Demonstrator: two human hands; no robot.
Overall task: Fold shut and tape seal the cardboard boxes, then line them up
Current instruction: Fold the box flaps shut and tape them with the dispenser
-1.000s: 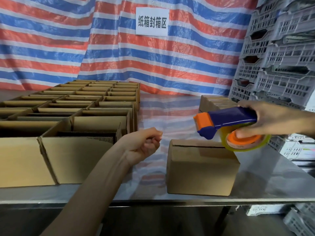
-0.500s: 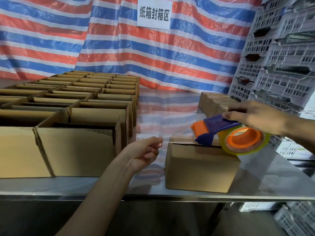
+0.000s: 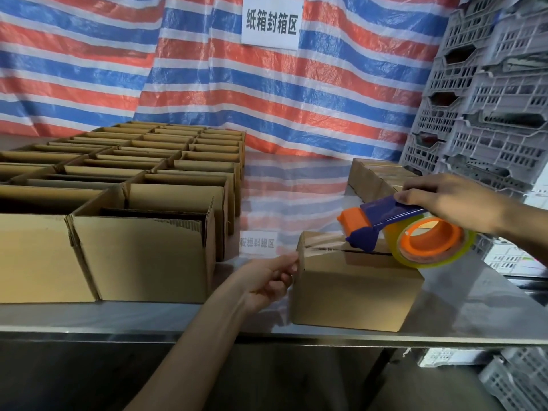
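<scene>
Left hand (image 3: 267, 280) is pinching the free end of the tape (image 3: 321, 247) and bringing it down over the left edge of the box (image 3: 355, 292), low in the centre of the frame. Right hand (image 3: 444, 200), at the right edge, is clasping the dispenser (image 3: 382, 216) by its blue handle and holding its nose just above the box top, right over the seam (image 3: 366, 253). The tape is stretching clear between the two, across the top left corner.

The flaps are lying shut, but most of the seam is showing bare, so I'd say the sealing here is only beginning: the run along the top, the cut and the lining-up are all to come. Closed boxes (image 3: 373, 176) are standing in a row at centre right on the desk (image 3: 462, 310), and a whole block of open boxes (image 3: 142, 256) is waiting on the left.

Half a second ago that left hand was holding the tape end in the air, left of the box; now it's down against the box's side. A second ago the dispenser was riding higher, clear of the top.
</scene>
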